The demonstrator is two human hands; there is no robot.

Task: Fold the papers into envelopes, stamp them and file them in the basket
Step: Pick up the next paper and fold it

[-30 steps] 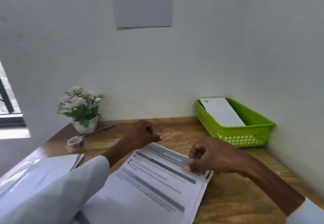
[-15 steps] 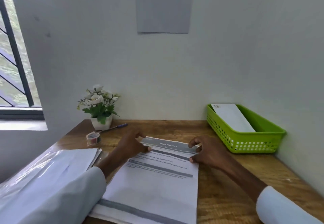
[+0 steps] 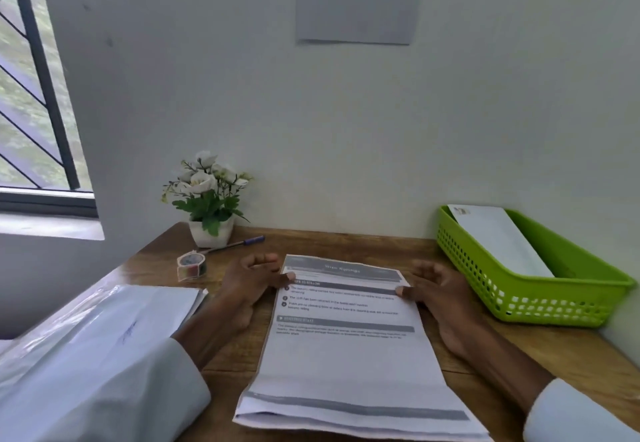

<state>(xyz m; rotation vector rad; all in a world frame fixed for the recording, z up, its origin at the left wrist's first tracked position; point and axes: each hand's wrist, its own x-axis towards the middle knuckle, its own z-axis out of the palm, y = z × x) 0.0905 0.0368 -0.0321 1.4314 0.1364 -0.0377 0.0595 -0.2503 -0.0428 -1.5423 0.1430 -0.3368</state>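
Observation:
A printed paper sheet [image 3: 346, 348] with grey bars lies lengthwise in the middle of the wooden desk [image 3: 485, 348], on top of other sheets. My left hand [image 3: 251, 284] holds its left edge near the far end, thumb on top and fingers curled beside it. On the opposite edge my right hand [image 3: 441, 294] holds the sheet the same way, thumb on the print. The green basket [image 3: 540, 303] stands at the right by the wall with a white envelope [image 3: 498, 237] leaning inside. A roll of stamp stickers [image 3: 191, 265] sits left of my left hand.
A pile of envelopes in a plastic sleeve [image 3: 104, 331] lies at the left front. A potted white flower [image 3: 209, 199] and a blue pen [image 3: 242, 242] sit at the back left. The wall runs close behind and to the right; a window [image 3: 31, 95] is at the left.
The sheet has swung from slanted to straight in front of me. Both hands slid from its far corners to its side edges. The view rose and turned left.

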